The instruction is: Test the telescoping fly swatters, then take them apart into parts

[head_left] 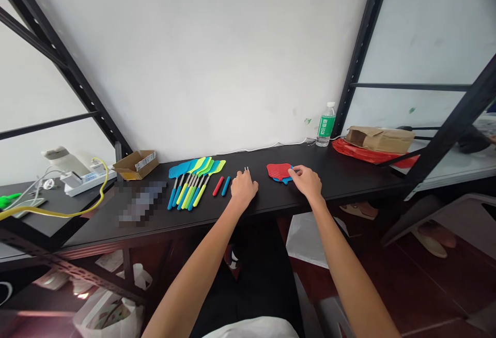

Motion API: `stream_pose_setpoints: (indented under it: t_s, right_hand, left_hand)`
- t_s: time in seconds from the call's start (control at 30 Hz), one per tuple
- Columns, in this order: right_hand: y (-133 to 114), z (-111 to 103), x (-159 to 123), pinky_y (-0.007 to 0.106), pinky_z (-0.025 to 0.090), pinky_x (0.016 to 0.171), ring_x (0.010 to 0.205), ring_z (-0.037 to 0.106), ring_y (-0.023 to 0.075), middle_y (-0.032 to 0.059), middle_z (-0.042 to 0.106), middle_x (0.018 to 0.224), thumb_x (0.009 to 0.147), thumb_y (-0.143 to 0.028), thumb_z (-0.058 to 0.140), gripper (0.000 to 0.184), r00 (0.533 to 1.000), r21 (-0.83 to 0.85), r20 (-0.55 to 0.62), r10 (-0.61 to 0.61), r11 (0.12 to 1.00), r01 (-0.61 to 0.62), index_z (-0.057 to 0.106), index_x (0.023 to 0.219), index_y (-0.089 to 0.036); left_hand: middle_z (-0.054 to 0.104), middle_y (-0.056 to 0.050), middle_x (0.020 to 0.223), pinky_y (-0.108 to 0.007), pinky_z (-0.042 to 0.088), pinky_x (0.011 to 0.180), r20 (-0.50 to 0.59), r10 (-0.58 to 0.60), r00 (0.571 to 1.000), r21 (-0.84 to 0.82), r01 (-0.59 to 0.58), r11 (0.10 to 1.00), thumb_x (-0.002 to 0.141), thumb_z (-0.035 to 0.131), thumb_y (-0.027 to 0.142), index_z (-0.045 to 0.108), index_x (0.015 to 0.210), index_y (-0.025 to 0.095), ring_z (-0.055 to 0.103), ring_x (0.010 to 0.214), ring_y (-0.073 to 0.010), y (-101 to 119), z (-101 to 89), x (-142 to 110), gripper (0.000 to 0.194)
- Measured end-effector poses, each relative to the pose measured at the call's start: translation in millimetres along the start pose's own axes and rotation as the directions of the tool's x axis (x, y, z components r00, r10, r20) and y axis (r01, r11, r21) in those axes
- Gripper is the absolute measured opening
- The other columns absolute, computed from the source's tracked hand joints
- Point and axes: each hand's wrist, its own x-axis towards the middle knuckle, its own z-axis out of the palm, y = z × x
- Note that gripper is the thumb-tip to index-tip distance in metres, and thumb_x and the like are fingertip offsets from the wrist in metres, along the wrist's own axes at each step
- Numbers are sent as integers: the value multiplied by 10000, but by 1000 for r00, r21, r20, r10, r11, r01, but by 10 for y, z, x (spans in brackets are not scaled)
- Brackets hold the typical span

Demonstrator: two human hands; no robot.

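Note:
My left hand (244, 189) rests low over the black tabletop with its fingers curled round thin metal rods (247, 168), whose tips poke out beyond it. Its palm hides the rest of them. To its left lie a red handle (218, 186) and a blue handle (226, 186), side by side. My right hand (308, 183) pinches the right edge of a red fly swatter head (279, 170). A blue fly swatter head (285, 180) shows partly beneath the red one. Farther left, several assembled fly swatters (196, 178) with blue and yellow-green heads lie in an overlapping row.
An open cardboard box (135, 165) and a blurred patch (143, 203) are on the left, near a power strip (91, 180) and yellow cable (103, 193). A water bottle (326, 126) stands at the back right, beside a brown package (380, 139) on red plastic (349, 152).

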Motion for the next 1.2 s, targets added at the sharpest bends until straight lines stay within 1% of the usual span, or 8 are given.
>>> stream_pose_setpoints:
  t_s: [0.13,0.23,0.33,0.47,0.63,0.8,1.03,1.2]
  right_hand:
    - [-5,43,-41,333,474,777,1024,623,265,68,615,1221,894,-552,564,419,986,-81,-23,-167,983,164,687,1224,-326]
    - [10,82,-46,336,481,778,1098,578,281,63,586,1273,875,-544,608,373,969,-125,12,-245,962,244,725,1158,-331]
    - [34,110,-25,339,486,761,1100,569,285,61,604,1253,873,-448,626,292,973,-145,17,-228,963,229,747,1097,-304]
    - [56,117,1,339,485,764,1066,586,274,63,628,1227,877,-303,595,272,982,-127,-6,-189,974,187,739,1107,-289]
    - [63,112,-17,347,488,775,1103,568,287,66,601,1283,913,-364,557,300,968,-101,1,-253,963,251,733,1150,-317]
    - [92,160,-16,375,477,825,1145,523,324,72,577,1326,874,-501,634,346,927,-139,59,-370,917,375,740,1153,-325]
    - [122,194,9,374,463,849,1077,543,304,99,618,1199,836,-466,705,321,934,-142,2,-358,924,354,739,1077,-257]
    - [-19,169,-62,346,460,839,1041,571,270,74,665,1116,901,-381,621,194,897,-103,-143,-419,907,407,736,972,-241]
  left_hand:
    - [617,-145,1160,-365,491,852,-39,33,999,2,-33,999,908,519,330,615,1206,169,642,1046,-294,-50,-59,-45,351]
    - [602,-143,1227,-408,473,895,-122,27,992,44,-21,999,912,504,379,591,1291,208,575,1151,-335,-227,-119,-61,425]
    - [586,-161,1272,-464,437,954,-178,-33,984,115,54,992,875,552,431,584,1325,209,524,1207,-374,-515,-157,-60,503]
    - [617,-179,1215,-431,468,869,-75,-82,994,126,91,988,877,550,382,587,1318,183,565,1147,-376,-812,-154,-65,485]
    - [654,-146,1150,-326,472,751,-54,-50,997,91,55,994,878,491,195,576,1344,196,621,1053,-300,-798,-100,-71,474]
    - [662,-131,1122,-332,479,766,-75,-24,997,72,30,997,894,505,291,612,1299,202,627,1031,-296,-756,-114,-98,429]
    - [634,-173,1200,-419,478,910,-192,-71,979,211,112,971,897,493,370,648,1249,133,578,1140,-358,-1256,-284,-158,452]
    - [637,-179,1168,-425,502,851,-132,-173,976,264,203,943,904,491,403,663,1150,139,585,1129,-369,-1499,-336,-190,400]
